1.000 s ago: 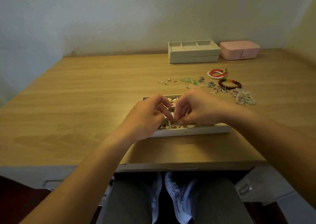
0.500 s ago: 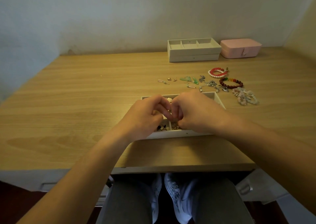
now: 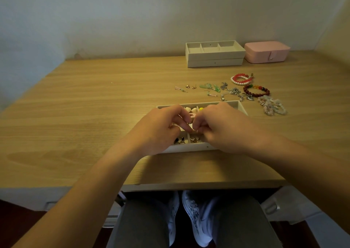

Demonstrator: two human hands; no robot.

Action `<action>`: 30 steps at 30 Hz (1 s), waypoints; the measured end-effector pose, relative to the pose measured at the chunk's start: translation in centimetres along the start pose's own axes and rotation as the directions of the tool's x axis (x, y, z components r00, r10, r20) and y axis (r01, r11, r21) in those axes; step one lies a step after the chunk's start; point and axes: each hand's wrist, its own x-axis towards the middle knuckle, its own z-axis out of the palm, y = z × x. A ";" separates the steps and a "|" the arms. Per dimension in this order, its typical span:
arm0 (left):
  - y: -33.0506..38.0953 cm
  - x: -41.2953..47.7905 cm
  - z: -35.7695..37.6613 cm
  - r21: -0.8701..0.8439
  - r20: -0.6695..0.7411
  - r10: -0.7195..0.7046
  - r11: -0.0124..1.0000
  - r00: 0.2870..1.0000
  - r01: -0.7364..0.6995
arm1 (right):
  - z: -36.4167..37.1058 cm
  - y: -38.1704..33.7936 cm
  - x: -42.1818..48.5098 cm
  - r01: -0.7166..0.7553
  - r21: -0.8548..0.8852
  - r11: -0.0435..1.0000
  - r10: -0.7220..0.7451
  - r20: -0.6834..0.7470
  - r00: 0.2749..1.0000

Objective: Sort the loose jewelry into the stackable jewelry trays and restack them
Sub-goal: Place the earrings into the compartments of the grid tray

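You're seated at the wooden bench (image 3: 75, 115), and everything you need is on its right half. Against the back wall sit the stacked trays (image 3: 214, 58), two high, the top one open and showing three compartments, with a pink case (image 3: 267, 51) just beside them. Right in front of you lies the working tray (image 3: 189, 148), open side up, its long axis running left to right, roughly along the bench's front edge.

Your left hand (image 3: 157, 132) and right hand (image 3: 227, 128) both hover over the middle of that tray. Fingers on both sides are curled, tips meeting, and they look to be pinching a small piece (image 3: 191, 123) between them. It's too tiny to name, and I can't tell which way it points.

My read is that you're fiddling that piece into a compartment. Keep it low over the tray so a slip lands inside, and let one hand release before the other pulls away. The near compartments already hold earrings (image 3: 181, 140), so aim for the right cell and don't jostle them.

Beyond the tray, loose jewelry waits: a dark red bead bracelet (image 3: 256, 91), a red-and-white bracelet (image 3: 241, 79), pale stone beads (image 3: 272, 105), silver chains (image 3: 234, 93), green pieces (image 3: 210, 86) and gold studs (image 3: 190, 86). Plenty left to sort.
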 end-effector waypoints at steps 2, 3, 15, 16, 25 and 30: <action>0.1 0.0 0.0 0.008 0.002 0.013 1.000 1.000 -0.013 | -0.1 0.2 -0.3 -0.009 0.086 0.996 0.010 -0.019 1.000; 0.1 0.0 0.0 0.012 -0.001 0.024 1.000 1.000 -0.024 | -0.2 0.4 -0.3 -0.018 0.137 0.990 0.022 -0.027 0.999; 0.0 0.1 0.5 0.169 0.022 0.148 0.974 0.989 -0.150 | -0.2 0.9 -0.5 -0.059 0.236 0.970 0.036 0.101 0.994; -0.1 0.1 0.5 0.177 0.023 0.150 0.973 0.988 -0.151 | -0.2 0.9 -0.5 -0.055 0.228 0.972 0.034 0.095 0.995; 0.4 0.2 1.1 0.228 0.102 0.094 0.967 0.990 -0.115 | 0.3 1.4 -0.4 -0.003 0.241 0.970 -0.005 0.030 1.000; 0.6 0.5 0.9 0.133 0.089 0.112 0.983 0.990 -0.123 | 0.1 1.9 -0.2 0.016 0.253 0.967 -0.025 0.035 0.999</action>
